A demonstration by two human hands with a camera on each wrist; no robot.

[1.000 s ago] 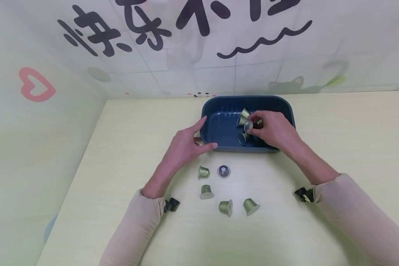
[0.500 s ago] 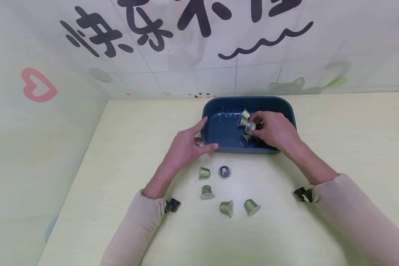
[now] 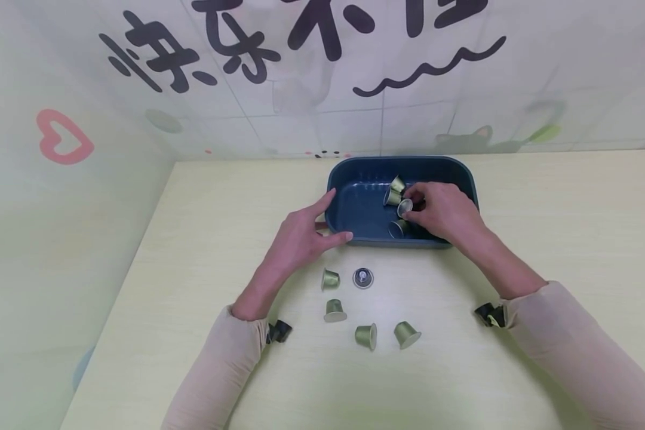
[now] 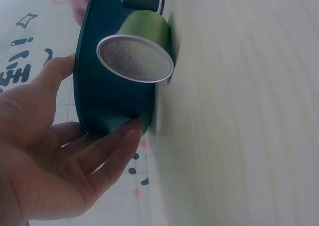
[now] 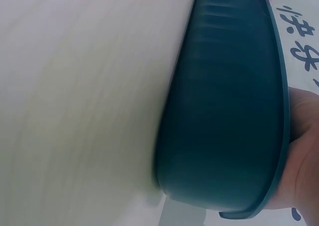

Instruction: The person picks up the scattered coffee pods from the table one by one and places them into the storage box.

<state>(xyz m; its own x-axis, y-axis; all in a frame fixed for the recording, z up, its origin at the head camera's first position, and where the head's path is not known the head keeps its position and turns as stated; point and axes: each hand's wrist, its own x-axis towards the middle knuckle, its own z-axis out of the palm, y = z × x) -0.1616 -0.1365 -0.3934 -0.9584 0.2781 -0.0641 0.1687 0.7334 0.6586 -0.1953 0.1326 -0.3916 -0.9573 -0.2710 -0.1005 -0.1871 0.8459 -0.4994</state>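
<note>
A dark blue plastic bin (image 3: pixel 357 218) stands on the table. My left hand (image 3: pixel 295 239) holds its left end, thumb on the near rim and fingers against the end wall, as the left wrist view also shows. Inside the bin, my right hand (image 3: pixel 448 209) pinches a coffee capsule (image 3: pixel 405 207), its silvery round face toward the left. Around those fingertips lie more green capsules: one to the left (image 3: pixel 392 197), one behind (image 3: pixel 398 184) and one in front (image 3: pixel 397 229). In the right wrist view the bin's wall (image 5: pixel 224 101) hides the fingertips.
In front of the bin several green capsules (image 3: pixel 335 311) lie loose on the table (image 3: pixel 220 203). One capsule (image 3: pixel 362 278) shows a dark, silvery round face. A printed wall covering (image 3: pixel 301 131) rises behind the table's back edge and along the left.
My right hand and the pinched capsule have shifted slightly, and the capsule in front of them has moved a little toward the near wall. My left hand keeps its place on the bin.
</note>
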